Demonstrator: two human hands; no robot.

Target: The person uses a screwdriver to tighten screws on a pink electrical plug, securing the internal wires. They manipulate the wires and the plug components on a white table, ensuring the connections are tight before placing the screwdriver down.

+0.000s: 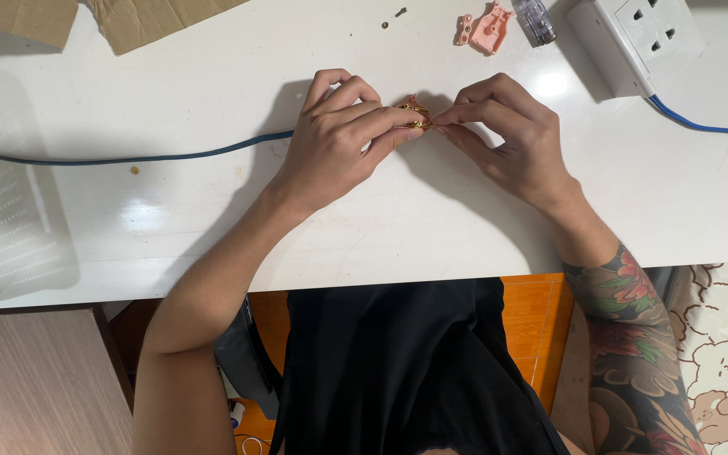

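Hands met over the white table [212, 227], and I watched my left hand [334, 143] pinch a small pink-and-brass part [414, 109] between thumb and fingertips, the grip pressed tight around it. My right hand [511, 139] came in from the other side, thumb and forefinger closed on the same piece at its edge, so both hands touched at that spot just above the table top. How the part itself was turned I could not tell; the fingers hid most of it. Behind my hands lay a matching pink plastic piece [486, 27], two tiny screws [393, 17], a clear plug cover [535, 18] and a white power strip [638, 38]. A dark blue cable [128, 157] ran off left from under my left hand.
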